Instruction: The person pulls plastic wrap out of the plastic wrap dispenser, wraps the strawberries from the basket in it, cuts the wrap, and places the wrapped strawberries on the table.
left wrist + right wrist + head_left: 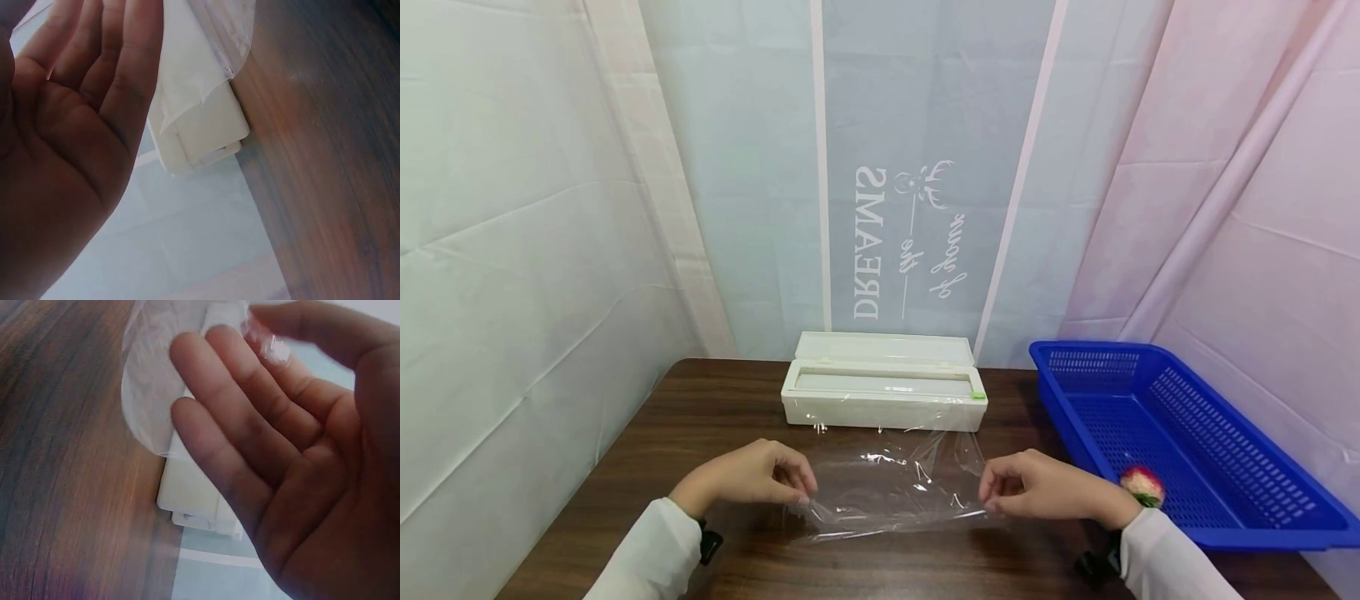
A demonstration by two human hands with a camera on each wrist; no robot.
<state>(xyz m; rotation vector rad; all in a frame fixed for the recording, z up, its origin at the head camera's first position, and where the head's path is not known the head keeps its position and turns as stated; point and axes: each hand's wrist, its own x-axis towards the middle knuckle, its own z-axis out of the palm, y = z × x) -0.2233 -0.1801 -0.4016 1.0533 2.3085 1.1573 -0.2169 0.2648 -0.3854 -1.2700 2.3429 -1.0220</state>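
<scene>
A sheet of clear plastic wrap [887, 483] stretches from a white wrap dispenser box [880, 408] toward the person. My left hand [752, 475] pinches its near left corner between thumb and fingers. At the near right corner my right hand [1045, 487] pinches the wrap the same way. The box's lid stands raised at the back, and a small green cutter slide [977, 395] sits at the right end. In the right wrist view, bunched wrap [274, 350] shows between thumb and index finger. The left wrist view shows the wrap [234, 37] hanging beside the box; the left fingertips are cut off there.
A blue perforated basket [1063, 425] stands on the right of the brown wooden table [715, 408]. A red and white strawberry-like item [1142, 485] lies at its near left side, partly behind the right wrist. Pale fabric curtains [760, 208] enclose the table at the back and sides.
</scene>
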